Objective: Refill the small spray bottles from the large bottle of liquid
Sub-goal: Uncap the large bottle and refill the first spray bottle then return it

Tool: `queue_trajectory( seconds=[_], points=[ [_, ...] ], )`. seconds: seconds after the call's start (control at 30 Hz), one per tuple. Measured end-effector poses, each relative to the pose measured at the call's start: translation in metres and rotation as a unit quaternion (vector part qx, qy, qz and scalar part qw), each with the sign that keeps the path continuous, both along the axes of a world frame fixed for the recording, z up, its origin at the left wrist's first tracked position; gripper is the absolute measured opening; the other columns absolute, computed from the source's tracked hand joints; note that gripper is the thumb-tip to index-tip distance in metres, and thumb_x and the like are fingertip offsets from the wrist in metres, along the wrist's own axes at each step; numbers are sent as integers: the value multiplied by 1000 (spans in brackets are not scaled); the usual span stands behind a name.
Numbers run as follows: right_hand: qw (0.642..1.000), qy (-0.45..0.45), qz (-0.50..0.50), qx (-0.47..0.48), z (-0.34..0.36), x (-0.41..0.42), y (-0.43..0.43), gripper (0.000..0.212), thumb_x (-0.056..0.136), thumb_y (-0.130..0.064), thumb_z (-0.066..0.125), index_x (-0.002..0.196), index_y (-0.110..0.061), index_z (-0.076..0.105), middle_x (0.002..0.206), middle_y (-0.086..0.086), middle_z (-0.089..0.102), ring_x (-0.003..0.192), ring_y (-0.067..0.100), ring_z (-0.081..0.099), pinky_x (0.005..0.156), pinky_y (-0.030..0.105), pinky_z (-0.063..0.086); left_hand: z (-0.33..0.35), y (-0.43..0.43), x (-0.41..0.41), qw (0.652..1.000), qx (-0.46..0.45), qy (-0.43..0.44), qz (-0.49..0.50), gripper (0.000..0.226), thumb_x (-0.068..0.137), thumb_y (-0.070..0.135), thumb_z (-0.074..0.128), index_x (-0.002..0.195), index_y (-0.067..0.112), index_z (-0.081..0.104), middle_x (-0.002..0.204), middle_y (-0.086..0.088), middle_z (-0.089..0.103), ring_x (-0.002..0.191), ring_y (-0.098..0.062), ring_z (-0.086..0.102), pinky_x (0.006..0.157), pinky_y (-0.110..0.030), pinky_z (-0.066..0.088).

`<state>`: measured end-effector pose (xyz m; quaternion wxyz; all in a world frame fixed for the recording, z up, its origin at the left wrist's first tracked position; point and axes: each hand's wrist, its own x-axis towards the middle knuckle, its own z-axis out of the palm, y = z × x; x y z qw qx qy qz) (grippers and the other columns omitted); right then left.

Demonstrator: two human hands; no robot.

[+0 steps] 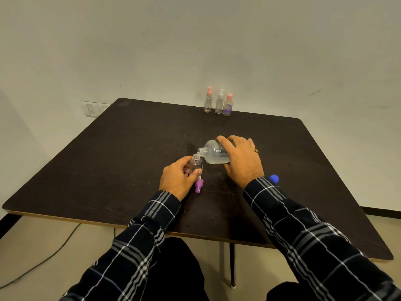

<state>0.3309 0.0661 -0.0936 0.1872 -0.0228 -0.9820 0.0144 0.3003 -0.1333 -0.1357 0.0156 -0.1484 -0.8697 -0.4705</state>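
Your right grip [240,158] clasps the big bottle [213,152], tipped neck-down onto the small bottle [194,164] clenched in your left grip [180,178] near the middle of the surface [108,170]. Keep mouths touching; pour slowly, since that narrow opening likely overflows.

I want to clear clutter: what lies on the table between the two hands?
In the head view, a purple spray cap lies between the left hand and right hand, beside the left.
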Motion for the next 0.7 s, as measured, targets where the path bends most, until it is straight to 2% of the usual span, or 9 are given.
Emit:
queue_trajectory(
  seconds=[0.1,0.37,0.7],
  points=[
    [1000,-6,2,-7,0,0,0,73,84,-23,75,145,-34,36,140,8,49,133,30,43,117,58,26,1,0,0,1000,-5,-1,0,43,90,32,76,131,31,64,105,11,70,96,-4,65,91,-29,56],
    [1000,-1,2,-2,2,2,-1,72,85,-21,73,144,-35,35,139,8,49,132,30,43,117,57,27,2,-1,1,1000,-7,4,-2,44,90,30,76,132,28,64,99,14,67,91,-2,64,89,-27,55],
    [1000,1,0,-2,1,2,-2,73,84,-19,74,144,-34,35,139,7,49,132,30,43,116,57,27,2,-1,1,1000,-9,5,4,46,89,33,76,133,29,64,104,10,70,93,-4,65,90,-28,56]
  ],
)
